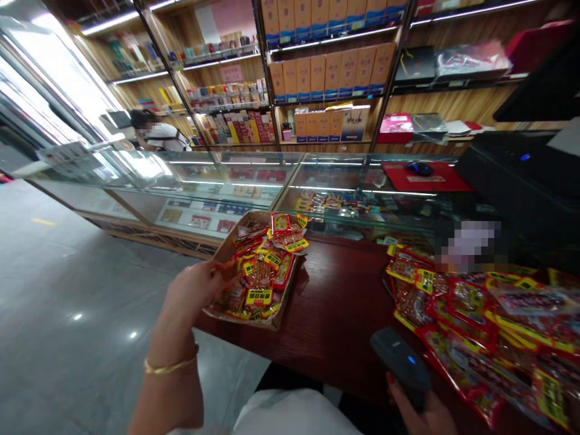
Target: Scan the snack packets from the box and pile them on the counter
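Observation:
My left hand (193, 293), wearing a gold bangle, reaches to the left edge of an open cardboard box (284, 311). Its fingers are closed on a reddish snack packet (228, 272), which is blurred. Inside the box lie several red and yellow snack packets (260, 278), with some piled above the rim at the far end. In my right hand (421, 411) is a dark handheld barcode scanner (401, 362) with a blue light, held low over the table's front edge. Beside it, a large heap of similar snack packets (471, 308) covers the right side.
Both piles rest on a dark red wooden table (338, 296). Behind it runs a glass display counter (254, 169) with goods inside. A mouse (419, 168) lies on a red mat (389, 175). Another person (165, 133) is behind the counter at far left, before stocked shelves.

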Action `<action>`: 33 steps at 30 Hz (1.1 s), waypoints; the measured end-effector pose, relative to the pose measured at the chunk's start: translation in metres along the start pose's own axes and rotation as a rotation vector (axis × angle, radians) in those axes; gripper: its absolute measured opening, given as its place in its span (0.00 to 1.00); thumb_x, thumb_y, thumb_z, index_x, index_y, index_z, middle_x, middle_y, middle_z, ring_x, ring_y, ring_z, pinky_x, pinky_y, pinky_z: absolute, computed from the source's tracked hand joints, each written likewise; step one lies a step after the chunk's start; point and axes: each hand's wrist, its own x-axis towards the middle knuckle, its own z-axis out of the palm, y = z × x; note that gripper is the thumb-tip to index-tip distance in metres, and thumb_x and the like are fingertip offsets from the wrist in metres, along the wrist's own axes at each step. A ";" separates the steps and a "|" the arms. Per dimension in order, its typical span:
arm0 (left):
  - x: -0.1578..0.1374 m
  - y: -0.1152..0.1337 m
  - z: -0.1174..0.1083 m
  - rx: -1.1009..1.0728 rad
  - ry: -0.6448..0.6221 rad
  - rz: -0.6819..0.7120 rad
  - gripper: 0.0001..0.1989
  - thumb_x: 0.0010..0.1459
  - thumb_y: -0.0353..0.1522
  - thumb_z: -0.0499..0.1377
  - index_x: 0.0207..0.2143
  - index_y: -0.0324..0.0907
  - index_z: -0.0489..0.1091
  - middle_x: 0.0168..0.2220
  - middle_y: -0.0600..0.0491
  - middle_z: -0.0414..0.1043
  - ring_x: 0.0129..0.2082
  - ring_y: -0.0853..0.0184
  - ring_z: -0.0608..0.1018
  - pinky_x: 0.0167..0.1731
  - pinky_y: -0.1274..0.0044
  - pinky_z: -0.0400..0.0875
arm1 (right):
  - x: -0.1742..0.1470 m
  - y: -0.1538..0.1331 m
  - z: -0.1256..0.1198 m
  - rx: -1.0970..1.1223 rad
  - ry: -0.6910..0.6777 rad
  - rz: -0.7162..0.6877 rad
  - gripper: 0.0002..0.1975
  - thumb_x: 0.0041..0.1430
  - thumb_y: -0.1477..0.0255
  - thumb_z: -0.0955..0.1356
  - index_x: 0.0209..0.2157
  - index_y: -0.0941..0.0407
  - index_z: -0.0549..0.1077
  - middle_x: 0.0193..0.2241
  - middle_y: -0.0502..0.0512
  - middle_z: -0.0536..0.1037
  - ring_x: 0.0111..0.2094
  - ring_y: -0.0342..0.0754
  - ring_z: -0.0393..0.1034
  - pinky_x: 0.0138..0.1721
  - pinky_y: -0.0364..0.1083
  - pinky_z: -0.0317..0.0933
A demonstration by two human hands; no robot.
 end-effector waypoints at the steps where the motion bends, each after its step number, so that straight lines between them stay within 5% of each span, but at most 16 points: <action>1: -0.008 0.006 -0.007 -0.063 0.098 0.014 0.20 0.62 0.38 0.52 0.51 0.46 0.77 0.41 0.45 0.83 0.41 0.55 0.83 0.35 0.73 0.72 | 0.000 -0.003 0.000 0.017 0.014 -0.003 0.26 0.51 0.47 0.68 0.35 0.56 0.81 0.31 0.63 0.87 0.38 0.63 0.82 0.39 0.50 0.73; 5: -0.037 0.065 -0.004 -0.408 0.298 0.301 0.21 0.65 0.39 0.52 0.57 0.47 0.74 0.41 0.51 0.84 0.38 0.60 0.84 0.38 0.75 0.76 | 0.000 -0.015 -0.004 0.095 0.032 -0.061 0.23 0.50 0.49 0.70 0.31 0.55 0.80 0.28 0.61 0.86 0.36 0.63 0.82 0.40 0.50 0.73; 9: -0.055 0.151 0.061 -0.513 0.191 0.750 0.22 0.65 0.26 0.51 0.56 0.47 0.75 0.51 0.50 0.81 0.46 0.63 0.83 0.48 0.73 0.77 | 0.001 -0.023 -0.006 0.112 0.010 -0.039 0.22 0.50 0.50 0.70 0.31 0.56 0.80 0.25 0.61 0.85 0.30 0.62 0.82 0.34 0.51 0.73; 12: -0.058 0.185 0.114 -0.467 0.112 0.869 0.24 0.60 0.20 0.52 0.54 0.44 0.76 0.55 0.47 0.78 0.53 0.59 0.80 0.53 0.66 0.75 | 0.001 -0.027 -0.008 0.117 0.005 -0.033 0.22 0.51 0.51 0.69 0.31 0.56 0.79 0.24 0.60 0.84 0.27 0.60 0.80 0.32 0.51 0.72; 15: -0.055 0.190 0.142 -0.465 0.028 0.882 0.24 0.58 0.21 0.54 0.55 0.43 0.75 0.59 0.47 0.74 0.59 0.56 0.76 0.59 0.62 0.70 | 0.000 -0.031 -0.009 0.139 -0.005 -0.106 0.20 0.53 0.52 0.70 0.28 0.55 0.78 0.22 0.58 0.83 0.26 0.58 0.79 0.32 0.50 0.71; 18: -0.049 0.190 0.147 -0.469 -0.007 0.837 0.24 0.61 0.29 0.58 0.60 0.43 0.70 0.65 0.46 0.66 0.66 0.53 0.66 0.65 0.58 0.60 | -0.001 -0.033 -0.009 0.162 0.017 -0.125 0.19 0.54 0.52 0.70 0.28 0.56 0.78 0.22 0.58 0.83 0.25 0.57 0.78 0.31 0.49 0.70; 21: -0.041 0.198 0.150 -0.408 -0.008 0.789 0.35 0.61 0.40 0.61 0.68 0.41 0.59 0.70 0.42 0.57 0.71 0.47 0.55 0.68 0.49 0.47 | -0.001 -0.034 -0.009 0.173 0.012 -0.114 0.19 0.54 0.52 0.70 0.28 0.56 0.78 0.22 0.57 0.83 0.25 0.56 0.78 0.29 0.48 0.70; 24: -0.034 0.212 0.153 -0.351 -0.048 0.809 0.40 0.58 0.41 0.64 0.69 0.40 0.55 0.68 0.39 0.61 0.70 0.46 0.58 0.67 0.46 0.41 | -0.001 -0.033 -0.008 0.195 0.005 -0.105 0.21 0.54 0.50 0.70 0.27 0.56 0.77 0.21 0.57 0.82 0.23 0.55 0.77 0.27 0.48 0.69; 28: -0.031 0.226 0.145 -0.319 -0.077 0.830 0.37 0.54 0.39 0.67 0.64 0.38 0.63 0.57 0.39 0.72 0.58 0.48 0.72 0.64 0.52 0.54 | 0.003 -0.035 -0.008 0.219 0.008 -0.105 0.25 0.55 0.46 0.68 0.27 0.55 0.76 0.20 0.58 0.81 0.22 0.55 0.77 0.26 0.48 0.70; 33: -0.027 0.231 0.127 -0.447 -0.265 0.901 0.19 0.52 0.32 0.65 0.48 0.42 0.77 0.45 0.46 0.76 0.43 0.59 0.79 0.47 0.72 0.72 | 0.002 -0.041 -0.013 0.174 0.004 -0.127 0.22 0.55 0.49 0.69 0.26 0.55 0.76 0.19 0.57 0.81 0.23 0.56 0.78 0.27 0.48 0.70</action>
